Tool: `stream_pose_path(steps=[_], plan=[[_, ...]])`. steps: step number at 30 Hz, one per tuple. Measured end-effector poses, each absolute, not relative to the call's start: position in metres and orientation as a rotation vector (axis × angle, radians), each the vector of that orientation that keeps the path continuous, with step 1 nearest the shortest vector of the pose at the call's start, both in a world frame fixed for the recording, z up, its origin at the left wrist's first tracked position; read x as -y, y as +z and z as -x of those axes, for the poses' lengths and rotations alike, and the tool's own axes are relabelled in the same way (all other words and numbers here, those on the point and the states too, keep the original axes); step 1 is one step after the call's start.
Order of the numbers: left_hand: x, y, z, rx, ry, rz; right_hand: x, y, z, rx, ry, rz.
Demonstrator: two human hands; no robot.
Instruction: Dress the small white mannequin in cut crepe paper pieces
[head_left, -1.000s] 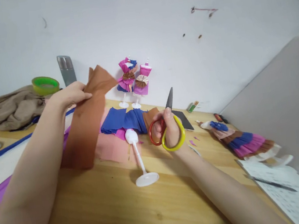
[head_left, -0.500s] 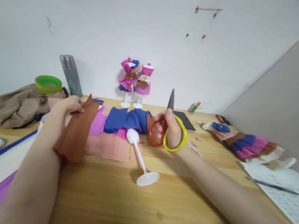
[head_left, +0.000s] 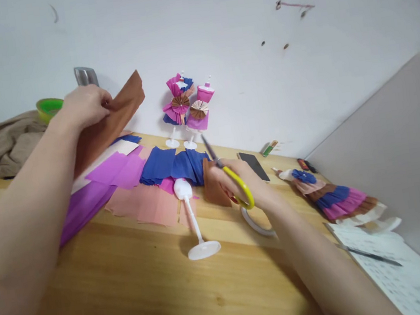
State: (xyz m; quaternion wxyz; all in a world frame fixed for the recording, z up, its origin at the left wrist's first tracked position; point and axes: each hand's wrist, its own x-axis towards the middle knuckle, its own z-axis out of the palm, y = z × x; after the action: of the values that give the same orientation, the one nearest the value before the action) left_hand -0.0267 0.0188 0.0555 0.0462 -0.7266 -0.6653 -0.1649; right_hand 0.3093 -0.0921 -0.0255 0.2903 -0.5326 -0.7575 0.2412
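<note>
My left fingers (head_left: 103,102) pinch a brown crepe sheet (head_left: 111,122), raised above the table (head_left: 135,293); my right hand (head_left: 243,184) grips scissors (head_left: 228,176), blades nearly closed. Sheet appears uncut; dressed mannequins (head_left: 187,106) finished, bare stand (head_left: 191,217) undressed.

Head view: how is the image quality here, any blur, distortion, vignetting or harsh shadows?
Head view: soft, even light, only a faint shadow under the white stand; wide-angle bending at the edges and a dark corner at far right; the right hand and scissors are slightly motion-blurred, the left hand with the brown paper a bit soft.
</note>
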Motion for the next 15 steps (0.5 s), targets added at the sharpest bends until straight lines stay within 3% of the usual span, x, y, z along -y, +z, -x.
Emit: stream_pose_path(steps=[4, 9, 12, 15], plan=[[0.009, 0.07, 0.016, 1.962, -0.477, 1.942, 0.092, -0.017, -0.315, 2.458, 0.435, 1.754], [0.036, 0.069, 0.008, 2.159, -0.279, 1.788, 0.08, -0.017, -0.333, 2.523, 0.182, 2.204], [0.037, 0.058, 0.015, 2.472, -0.147, 1.716, 0.071, -0.019, -0.35, 2.392, 0.219, 2.436], [0.025, 0.045, 0.033, 2.713, -0.229, 1.602, 0.065, -0.02, -0.365, 2.324, 0.365, 2.545]])
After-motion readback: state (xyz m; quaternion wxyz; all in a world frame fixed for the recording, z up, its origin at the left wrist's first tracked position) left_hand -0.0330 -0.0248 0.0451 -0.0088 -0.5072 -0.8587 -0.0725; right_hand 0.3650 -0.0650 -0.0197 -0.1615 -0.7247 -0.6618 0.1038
